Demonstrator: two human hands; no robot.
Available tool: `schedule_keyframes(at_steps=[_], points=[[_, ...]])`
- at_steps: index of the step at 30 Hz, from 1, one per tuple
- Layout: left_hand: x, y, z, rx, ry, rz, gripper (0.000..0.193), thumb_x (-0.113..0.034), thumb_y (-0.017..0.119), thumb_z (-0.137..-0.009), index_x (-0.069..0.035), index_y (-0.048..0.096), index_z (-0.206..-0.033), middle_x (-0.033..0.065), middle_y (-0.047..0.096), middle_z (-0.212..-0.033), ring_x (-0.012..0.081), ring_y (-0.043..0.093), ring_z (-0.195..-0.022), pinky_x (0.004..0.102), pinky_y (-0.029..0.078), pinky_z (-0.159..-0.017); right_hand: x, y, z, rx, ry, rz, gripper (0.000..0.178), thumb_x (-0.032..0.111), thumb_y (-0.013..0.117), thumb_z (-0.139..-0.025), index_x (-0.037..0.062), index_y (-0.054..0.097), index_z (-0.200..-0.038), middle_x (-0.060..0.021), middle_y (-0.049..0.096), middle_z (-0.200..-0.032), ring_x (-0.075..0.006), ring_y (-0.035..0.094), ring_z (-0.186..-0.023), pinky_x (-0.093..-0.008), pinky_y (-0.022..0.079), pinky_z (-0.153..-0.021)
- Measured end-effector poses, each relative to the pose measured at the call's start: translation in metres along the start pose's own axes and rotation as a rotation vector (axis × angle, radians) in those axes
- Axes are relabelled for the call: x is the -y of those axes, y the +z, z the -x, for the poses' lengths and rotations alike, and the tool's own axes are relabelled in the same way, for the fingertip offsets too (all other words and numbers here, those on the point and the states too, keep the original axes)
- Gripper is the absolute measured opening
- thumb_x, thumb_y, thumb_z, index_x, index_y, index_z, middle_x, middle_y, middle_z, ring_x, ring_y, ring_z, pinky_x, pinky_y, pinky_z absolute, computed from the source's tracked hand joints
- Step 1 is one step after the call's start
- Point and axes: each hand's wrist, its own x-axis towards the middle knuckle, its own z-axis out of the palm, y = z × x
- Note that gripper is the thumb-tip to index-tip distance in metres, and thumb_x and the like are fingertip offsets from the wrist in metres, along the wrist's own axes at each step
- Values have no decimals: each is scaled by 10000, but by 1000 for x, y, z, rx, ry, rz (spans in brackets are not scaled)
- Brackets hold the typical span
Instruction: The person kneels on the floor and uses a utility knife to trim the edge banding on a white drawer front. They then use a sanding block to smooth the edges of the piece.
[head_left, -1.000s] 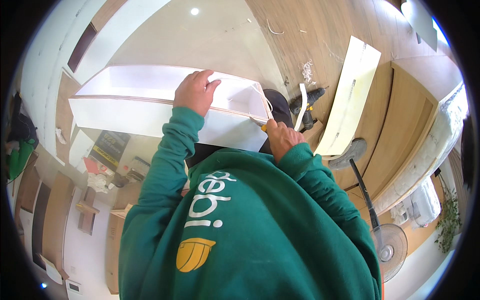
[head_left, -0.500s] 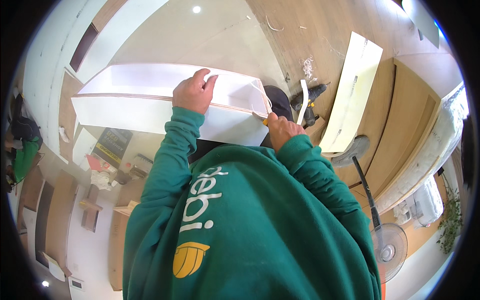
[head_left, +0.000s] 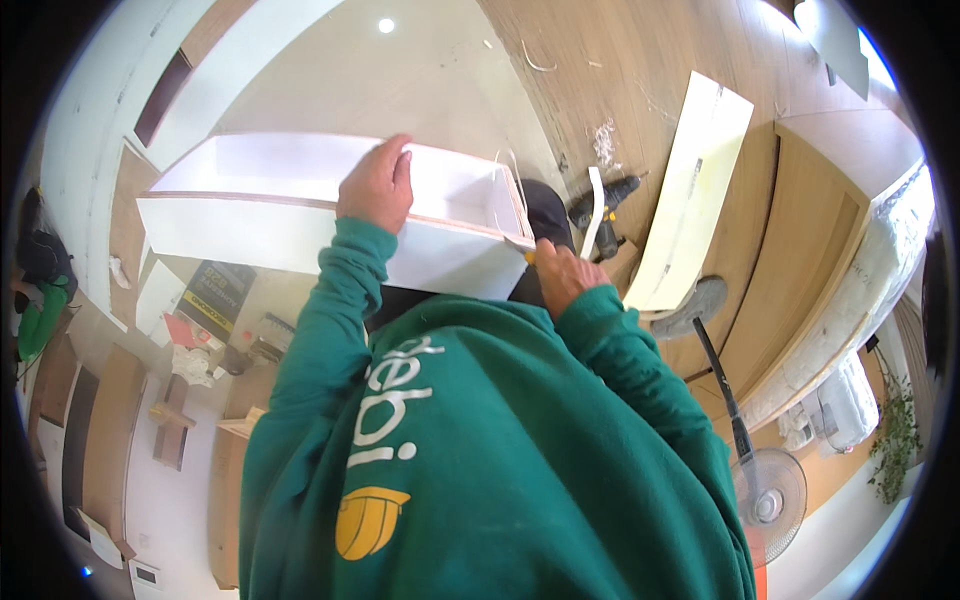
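A long white open-topped box (head_left: 270,228) with thin brown edges lies across my dark-trousered legs. My left hand (head_left: 374,190) is over its near wall, thumb raised beside the fingers, with nothing seen in its grasp. At the right near corner of the box, my right hand (head_left: 566,270) is closed on a small knife (head_left: 529,257) with a yellow handle. The blade lies close to the corner's top edge. A thin pale strip (head_left: 512,160) curls loose above the box's right end. Part of the knife's handle is hidden in my fingers.
Right of the box lie a black and yellow cordless drill (head_left: 606,202), a white strip (head_left: 595,213), shavings (head_left: 603,143) and a long pale panel (head_left: 695,190). Beyond stand a fan (head_left: 768,503) and a wooden furniture piece (head_left: 790,260). A dark carton (head_left: 215,297) lies left.
My left hand's thumb and fingers have come closer together. The right hand and knife have shifted slightly down toward me, and the loose strip stands higher above the right end.
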Motion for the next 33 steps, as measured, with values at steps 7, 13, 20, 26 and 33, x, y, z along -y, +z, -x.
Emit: schedule_keyframes(at_steps=[7, 13, 20, 26, 33], points=[[-6, -2, 0, -28, 12, -38, 147, -154, 617, -933, -96, 627, -1068, 97, 678, -879, 316, 650, -797, 413, 527, -682, -6, 4, -8, -12, -42, 6, 63, 77, 477, -938, 37, 482, -988, -211, 647, -886, -401, 683, -817, -505, 550, -676], [-5, 1, -2, -51, 13, -62, 144, -162, 636, -925, -95, 636, -1053, 85, 684, -881, 291, 655, -790, 402, 528, -677, -22, -2, 13, 28, -30, -36, 70, 86, 476, -937, 39, 478, -989, -207, 645, -892, -398, 680, -830, -514, 544, -692], [-4, 2, 3, -46, 25, -80, 152, -167, 635, -923, -86, 636, -1051, 85, 676, -871, 289, 656, -804, 403, 524, -670, -15, 5, -4, 6, -35, 11, 85, 113, 470, -948, 52, 478, -1007, -200, 645, -899, -399, 681, -823, -513, 541, -689], [-5, -1, -7, -58, 77, -106, 140, -169, 632, -921, -86, 642, -1033, 95, 670, -874, 302, 646, -799, 415, 517, -672, -21, 12, 12, -18, -9, 10, 74, 119, 477, -946, 53, 494, -977, -193, 652, -895, -391, 689, -822, -509, 542, -672], [-4, 2, -1, -61, 100, -105, 140, -178, 648, -915, -90, 642, -1024, 77, 667, -838, 288, 642, -761, 410, 516, -662, -15, -6, 5, 5, -5, 2, 75, 97, 474, -944, 31, 492, -975, -216, 656, -902, -408, 687, -829, -514, 549, -699]])
